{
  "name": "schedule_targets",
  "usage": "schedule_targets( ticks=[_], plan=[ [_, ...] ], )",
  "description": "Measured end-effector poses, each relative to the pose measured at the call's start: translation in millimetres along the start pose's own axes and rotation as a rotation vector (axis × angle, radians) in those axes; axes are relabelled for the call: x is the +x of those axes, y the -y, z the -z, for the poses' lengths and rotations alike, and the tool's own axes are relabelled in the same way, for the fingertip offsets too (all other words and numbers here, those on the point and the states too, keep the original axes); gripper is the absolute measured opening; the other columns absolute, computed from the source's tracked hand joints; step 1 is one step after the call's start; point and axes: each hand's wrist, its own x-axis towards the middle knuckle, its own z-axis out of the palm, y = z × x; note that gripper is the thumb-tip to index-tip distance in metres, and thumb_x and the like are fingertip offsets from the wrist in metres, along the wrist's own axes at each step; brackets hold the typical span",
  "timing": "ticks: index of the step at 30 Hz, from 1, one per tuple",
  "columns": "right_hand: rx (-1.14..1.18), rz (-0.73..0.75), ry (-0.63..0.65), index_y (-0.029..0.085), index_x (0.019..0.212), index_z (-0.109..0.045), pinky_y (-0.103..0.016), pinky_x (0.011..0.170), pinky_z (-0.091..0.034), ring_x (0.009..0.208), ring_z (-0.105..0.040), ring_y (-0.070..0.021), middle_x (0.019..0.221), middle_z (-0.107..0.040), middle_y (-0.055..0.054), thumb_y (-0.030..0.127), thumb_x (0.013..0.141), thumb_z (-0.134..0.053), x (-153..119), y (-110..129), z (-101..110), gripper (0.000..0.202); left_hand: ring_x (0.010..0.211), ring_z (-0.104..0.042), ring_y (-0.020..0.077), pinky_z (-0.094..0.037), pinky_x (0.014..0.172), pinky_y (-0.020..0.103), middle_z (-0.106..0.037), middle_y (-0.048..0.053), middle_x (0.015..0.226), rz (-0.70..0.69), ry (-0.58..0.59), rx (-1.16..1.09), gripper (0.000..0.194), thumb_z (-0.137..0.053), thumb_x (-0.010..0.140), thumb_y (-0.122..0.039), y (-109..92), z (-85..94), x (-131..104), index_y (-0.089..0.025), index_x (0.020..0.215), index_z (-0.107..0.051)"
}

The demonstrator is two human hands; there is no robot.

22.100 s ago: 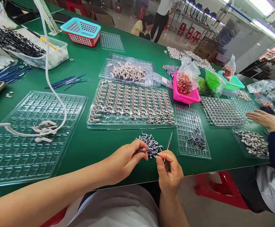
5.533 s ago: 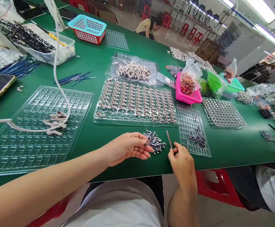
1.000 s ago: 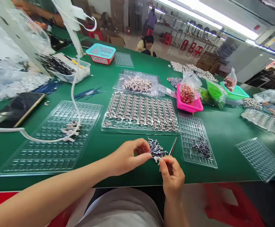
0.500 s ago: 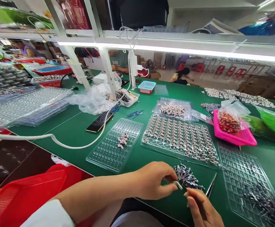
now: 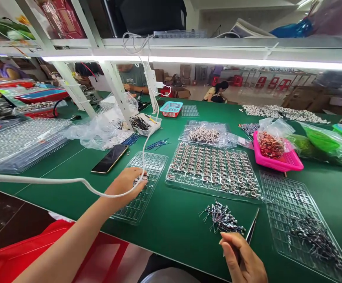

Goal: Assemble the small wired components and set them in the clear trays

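My left hand (image 5: 128,184) reaches over a clear plastic tray (image 5: 129,210), its fingers curled around small white curved pieces (image 5: 141,179) lying there. The fingers partly cover these pieces, and a white cable passes across the hand in view. At the lower right, my right hand (image 5: 241,255) is closed, thumb and index finger brought together in a pinch. Whatever sits between those fingertips is too small to make out. Just beyond it lies a pile of small metallic parts with thin wire leads (image 5: 222,218). Tweezers (image 5: 252,226) rest beside the right hand.
A filled blister tray (image 5: 214,171) occupies the middle, with a heap of whitish pieces (image 5: 204,135) behind it. A pink basket (image 5: 294,162) and another tray (image 5: 272,196) stand right. Left are a phone (image 5: 109,158) and the hanging white cable (image 5: 79,181). Co-workers sit beyond.
My left hand has moved left from beside the right hand, where it held a small white curved piece, to the pieces on the left tray. My right hand stays pinched near the pile.
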Motion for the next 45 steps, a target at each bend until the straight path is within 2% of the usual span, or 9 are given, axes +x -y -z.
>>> schedule_targets(
  ticks=[7,14,20,24,27,29,33,36,45],
  plan=[
    [0.034,0.023,0.017,0.024,0.097,-0.072,-0.019,0.065,-0.056,0.071,-0.070,-0.0146,0.088,-0.073,-0.004,0.039,0.092,-0.062,-3.4,-7.1,0.9,0.019,0.101,-0.059,0.0298,-0.048,0.089,0.041,-0.067,0.012,0.096,-0.153,0.112,0.091,0.031,-0.049,0.092,-0.038,-58.4,-18.3,51.0,-0.017,0.088,-0.071],
    [-0.005,0.145,0.074,0.023,0.101,-0.068,-0.020,0.059,-0.054,0.067,-0.068,-0.0127,0.087,-0.072,-0.002,0.024,0.092,-0.060,1.9,-7.8,4.9,0.013,0.092,-0.062,0.0349,-0.048,0.076,0.040,-0.068,0.016,0.083,-0.097,0.212,0.196,0.025,-0.056,0.081,-0.032,-62.0,-37.5,78.4,-0.016,0.071,-0.073],
    [0.043,0.099,-0.026,0.023,0.105,-0.064,-0.021,0.056,-0.051,0.062,-0.062,-0.0101,0.083,-0.067,0.000,0.017,0.094,-0.054,-4.5,-2.7,10.4,0.016,0.093,-0.062,0.0345,-0.046,0.085,0.042,-0.067,0.016,0.084,-0.081,0.125,0.184,0.030,-0.048,0.082,-0.035,-70.3,-34.9,73.3,-0.015,0.075,-0.069],
    [-0.064,0.077,-0.109,0.023,0.104,-0.062,-0.024,0.062,-0.051,0.071,-0.062,-0.0122,0.086,-0.065,-0.001,0.014,0.093,-0.057,-1.7,-0.6,28.3,0.015,0.078,-0.063,0.0226,-0.047,0.073,0.032,-0.071,0.007,0.090,-0.111,0.020,-0.144,0.027,-0.049,0.084,-0.041,-100.5,-25.6,45.5,-0.019,0.079,-0.065],
    [-0.216,0.138,0.011,0.023,0.099,-0.063,-0.030,0.073,-0.052,0.084,-0.062,-0.0168,0.089,-0.064,-0.003,0.013,0.091,-0.060,7.5,1.9,39.2,0.013,0.060,-0.058,0.0160,-0.042,0.057,0.028,-0.072,0.002,0.081,-0.097,0.277,-0.420,0.027,-0.052,0.086,-0.043,-138.5,-23.9,22.8,-0.020,0.079,-0.065],
    [-0.292,0.179,0.112,0.023,0.097,-0.064,-0.033,0.075,-0.052,0.086,-0.060,-0.0186,0.090,-0.064,-0.004,0.012,0.091,-0.059,13.3,2.8,40.2,0.013,0.063,-0.059,0.0167,-0.044,0.059,0.027,-0.069,0.001,0.073,-0.125,0.449,-0.578,0.025,-0.053,0.086,-0.042,-163.2,-28.2,14.1,-0.020,0.078,-0.062],
    [-0.425,0.221,0.200,0.021,0.095,-0.064,-0.035,0.074,-0.051,0.085,-0.058,-0.0203,0.090,-0.063,-0.006,0.012,0.090,-0.058,20.5,1.9,30.1,0.012,0.076,-0.063,0.0187,-0.050,0.070,0.030,-0.069,0.003,0.084,-0.100,0.587,-0.915,0.024,-0.057,0.083,-0.037,-192.1,-48.4,13.1,-0.018,0.098,-0.060],
    [-0.533,0.225,0.240,0.019,0.091,-0.064,-0.036,0.074,-0.049,0.084,-0.055,-0.0213,0.087,-0.060,-0.006,0.012,0.088,-0.059,24.3,-0.1,21.0,0.010,0.085,-0.064,0.0195,-0.051,0.077,0.032,-0.070,0.006,0.096,-0.036,0.707,-1.089,0.036,-0.056,0.082,-0.038,-193.1,-63.0,17.5,-0.016,0.110,-0.062],
    [-0.531,0.170,0.254,0.020,0.083,-0.060,-0.035,0.076,-0.046,0.080,-0.051,-0.0192,0.083,-0.056,-0.004,0.009,0.087,-0.054,28.9,-0.3,15.0,0.013,0.069,-0.060,0.0144,-0.049,0.069,0.030,-0.068,0.003,0.085,0.162,0.882,-1.311,0.027,-0.062,0.079,-0.038,-178.0,-70.4,23.3,-0.014,0.092,-0.063]
  ],
)
